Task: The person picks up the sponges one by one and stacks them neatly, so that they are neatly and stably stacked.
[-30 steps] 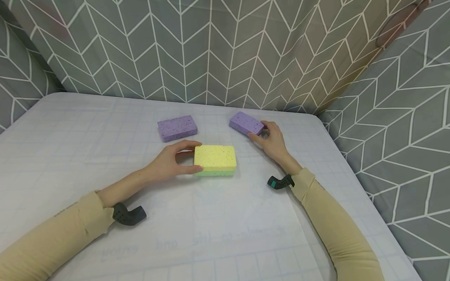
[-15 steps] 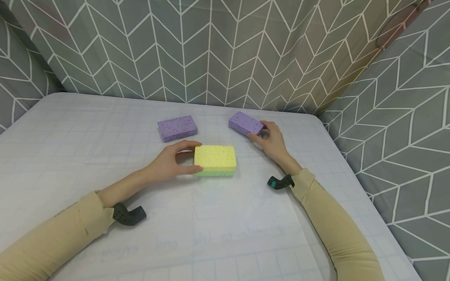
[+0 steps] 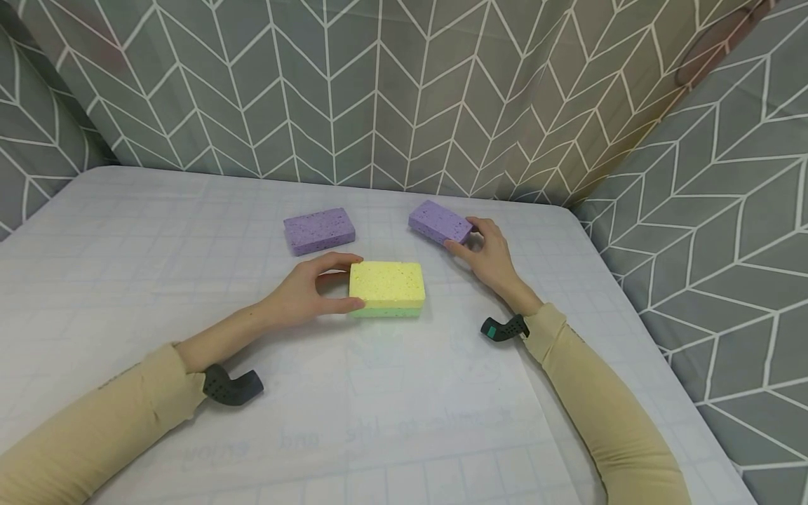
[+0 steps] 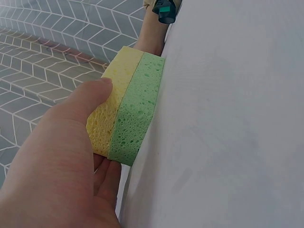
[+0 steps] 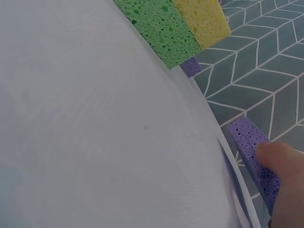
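Observation:
In the head view a yellow sponge (image 3: 387,282) lies flat on top of a green sponge (image 3: 391,312) at the table's middle. My left hand (image 3: 309,287) grips the yellow sponge by its left end, thumb on the near side and fingers on the far side. The left wrist view shows the thumb against the yellow layer, with the fingers partly hidden behind the pair. Farther back on the right, my right hand (image 3: 489,256) pinches a purple sponge (image 3: 440,221) at its right end. Another purple sponge (image 3: 319,231) lies behind my left hand, touched by neither hand.
A white cloth (image 3: 353,400) with faint grid lines and lettering covers the table. Grey patterned curtains (image 3: 391,91) hang along its back and right edges. Each wrist wears a dark camera mount (image 3: 232,386).
The purple sponge in my right hand has shifted very slightly left. My left hand and the yellow and green sponges stay in place.

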Demonstrator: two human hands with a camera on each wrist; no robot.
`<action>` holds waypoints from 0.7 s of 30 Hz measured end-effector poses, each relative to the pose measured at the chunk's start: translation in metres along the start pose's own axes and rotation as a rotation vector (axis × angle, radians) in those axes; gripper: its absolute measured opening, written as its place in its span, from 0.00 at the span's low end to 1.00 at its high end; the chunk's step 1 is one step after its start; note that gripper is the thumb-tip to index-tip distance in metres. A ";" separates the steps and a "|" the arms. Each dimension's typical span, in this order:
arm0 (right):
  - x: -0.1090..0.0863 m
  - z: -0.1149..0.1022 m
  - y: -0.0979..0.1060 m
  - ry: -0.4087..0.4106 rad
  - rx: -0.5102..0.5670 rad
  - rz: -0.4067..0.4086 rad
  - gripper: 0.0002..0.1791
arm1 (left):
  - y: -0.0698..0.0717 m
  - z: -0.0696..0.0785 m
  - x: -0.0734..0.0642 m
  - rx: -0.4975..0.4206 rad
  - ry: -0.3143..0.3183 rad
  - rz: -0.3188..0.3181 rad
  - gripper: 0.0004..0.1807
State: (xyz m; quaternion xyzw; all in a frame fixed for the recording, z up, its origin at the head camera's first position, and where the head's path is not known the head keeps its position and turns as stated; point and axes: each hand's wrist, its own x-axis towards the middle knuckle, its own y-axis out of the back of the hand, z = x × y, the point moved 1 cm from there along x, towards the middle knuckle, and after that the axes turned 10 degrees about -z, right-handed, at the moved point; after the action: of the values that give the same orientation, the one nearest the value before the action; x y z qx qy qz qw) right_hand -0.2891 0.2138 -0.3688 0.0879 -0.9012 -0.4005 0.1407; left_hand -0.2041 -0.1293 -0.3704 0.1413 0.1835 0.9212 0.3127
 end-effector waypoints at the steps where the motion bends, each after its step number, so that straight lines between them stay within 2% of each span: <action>1: 0.000 0.000 0.000 0.001 0.001 0.000 0.38 | 0.000 0.000 0.000 0.000 0.000 0.001 0.37; 21: -0.007 -0.009 -0.002 0.059 0.073 0.005 0.35 | 0.000 -0.002 0.000 -0.005 -0.011 0.001 0.37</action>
State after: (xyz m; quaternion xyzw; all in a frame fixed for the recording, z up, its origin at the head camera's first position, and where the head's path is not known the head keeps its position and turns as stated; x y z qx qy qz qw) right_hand -0.2794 0.2083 -0.3659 0.1024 -0.9109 -0.3643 0.1648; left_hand -0.2044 -0.1298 -0.3726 0.1457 0.1794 0.9210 0.3135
